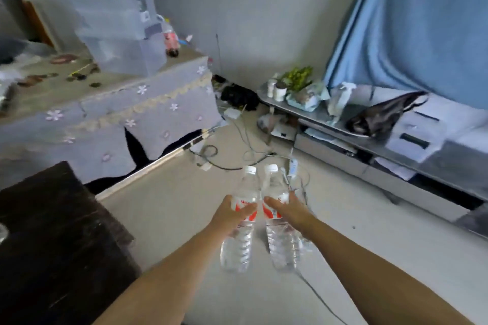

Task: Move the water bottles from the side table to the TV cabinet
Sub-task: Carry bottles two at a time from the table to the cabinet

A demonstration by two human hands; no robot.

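I hold two clear water bottles with red-and-white labels and white caps side by side in front of me, above the floor. My left hand (232, 215) grips the left bottle (239, 245) around its label. My right hand (290, 210) grips the right bottle (282, 248) the same way. The two bottles nearly touch at their necks. The dark wooden side table (52, 232) is at the lower left. The low grey TV cabinet (330, 119) runs along the right, below a blue curtain.
On the cabinet top stand a potted plant (297, 78), small jars, a spray bottle (340, 97), a dark bag (383, 116) and white boxes. Cables (248, 155) lie across the floor ahead. A cloth-covered table (111, 113) with plastic bins stands at the left.
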